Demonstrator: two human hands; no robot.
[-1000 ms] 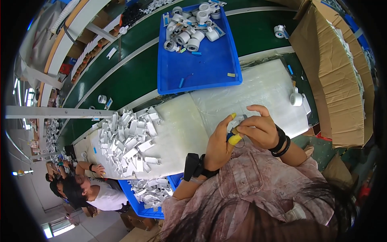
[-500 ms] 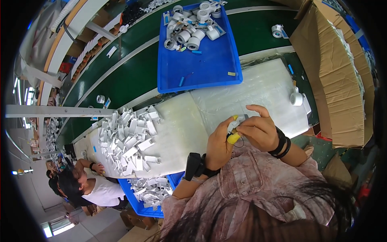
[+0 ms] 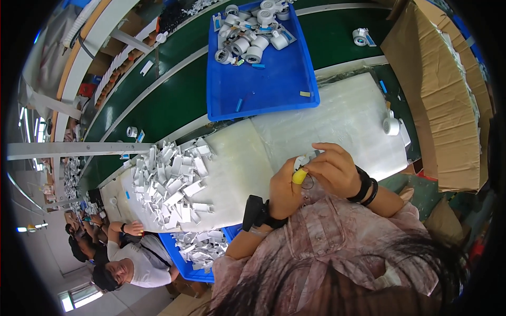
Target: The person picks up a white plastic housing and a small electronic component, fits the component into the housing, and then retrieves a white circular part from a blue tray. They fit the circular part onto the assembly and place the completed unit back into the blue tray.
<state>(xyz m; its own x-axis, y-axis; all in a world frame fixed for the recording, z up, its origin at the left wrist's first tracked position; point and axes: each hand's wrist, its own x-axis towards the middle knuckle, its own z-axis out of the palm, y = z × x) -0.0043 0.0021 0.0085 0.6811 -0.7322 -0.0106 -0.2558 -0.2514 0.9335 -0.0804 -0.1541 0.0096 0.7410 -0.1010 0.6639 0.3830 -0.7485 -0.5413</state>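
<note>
Fingers (image 3: pixel 321 166) of both hands are pinched together on a small white part (image 3: pixel 301 161), the left hand (image 3: pixel 286 192) gripping it from one side and the right hand (image 3: pixel 336 171) from the other, just in front of the pink patterned garment (image 3: pixel 327 231). Largest is the green belt (image 3: pixel 337 39) running behind the pale work surface (image 3: pixel 342 110). A brown cardboard box (image 3: pixel 437 105) stands at the right. On the far side, a blue tray (image 3: pixel 263 89) holds round white housings (image 3: pixel 253 55) piled toward its far end. White channel-shaped pieces (image 3: pixel 174 184) lie heaped on the surface's left part; more fill a blue bin (image 3: pixel 200 275) below. One white unit (image 3: pixel 390 126) sits near the surface's right edge. A black device (image 3: pixel 254 211) is strapped to the left wrist. Yellow material (image 3: pixel 299 176) shows at the left thumb; whether worn or held, I cannot tell. Smallest are a blue cylinder (image 3: pixel 239 105) and a yellowish label-like slip (image 3: pixel 304 94) in the tray, any print on it too small to read.
</note>
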